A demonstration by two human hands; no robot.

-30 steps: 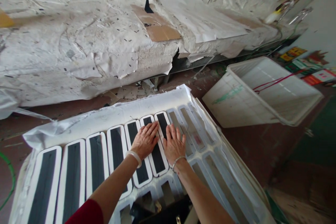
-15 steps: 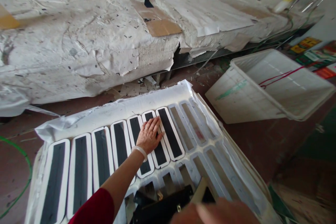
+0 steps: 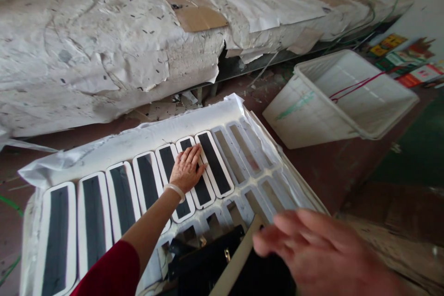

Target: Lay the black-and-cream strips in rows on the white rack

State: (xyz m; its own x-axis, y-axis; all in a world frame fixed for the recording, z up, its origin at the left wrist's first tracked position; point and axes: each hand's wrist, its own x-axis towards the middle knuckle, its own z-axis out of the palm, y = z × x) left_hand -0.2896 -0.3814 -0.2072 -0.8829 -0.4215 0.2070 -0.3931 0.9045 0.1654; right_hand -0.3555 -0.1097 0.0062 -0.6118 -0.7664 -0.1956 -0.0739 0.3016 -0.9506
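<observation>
Seven white-rimmed black panels lie side by side on a slotted worktop, from its left edge to past its middle, below the far edge. Your left hand rests flat across the second panel from the right, fingers close together, thumb towards the rim of the rightmost panel. Your right hand, at that panel's right rim a second ago, has lifted towards the worktop's near right corner, near a pale strap; blur hides whether its bunched fingers hold anything. Your left hand alone seems to steady the row now. Beyond the right edge stands a white bin.
</observation>
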